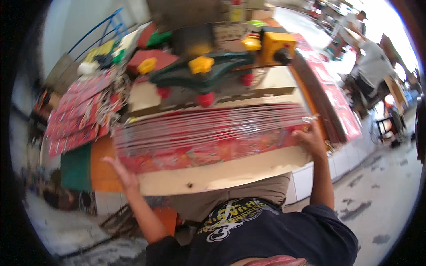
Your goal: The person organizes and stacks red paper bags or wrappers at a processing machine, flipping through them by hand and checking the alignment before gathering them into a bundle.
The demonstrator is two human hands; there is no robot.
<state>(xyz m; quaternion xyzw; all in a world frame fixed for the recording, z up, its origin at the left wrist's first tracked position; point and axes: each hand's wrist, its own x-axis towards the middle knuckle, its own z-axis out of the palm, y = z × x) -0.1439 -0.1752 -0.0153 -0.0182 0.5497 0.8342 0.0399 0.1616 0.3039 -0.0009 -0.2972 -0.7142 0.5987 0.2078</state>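
While your left hand [124,173] sits open, fingers stretched out beyond the left end, your right hand [312,139] grips the right end of the long, flat red packet with pale parallel strands across it [199,157], thumb on top. That packet lies crosswise before you, over a smooth cream-coloured flat board [230,174], whose near strip shows and whose near edge stands over your lap (blur leaves you unable to tell whether your left palm touches it). Just beyond the packet's far edge, a dark green metal frame with yellow knobs and red feet [204,75] limits your forward room. To your left, a heap of flat red packets with tangled pale cords [82,111] crowds that side; nearer you, an orange tabletop strip [102,155] separates heap from hand.
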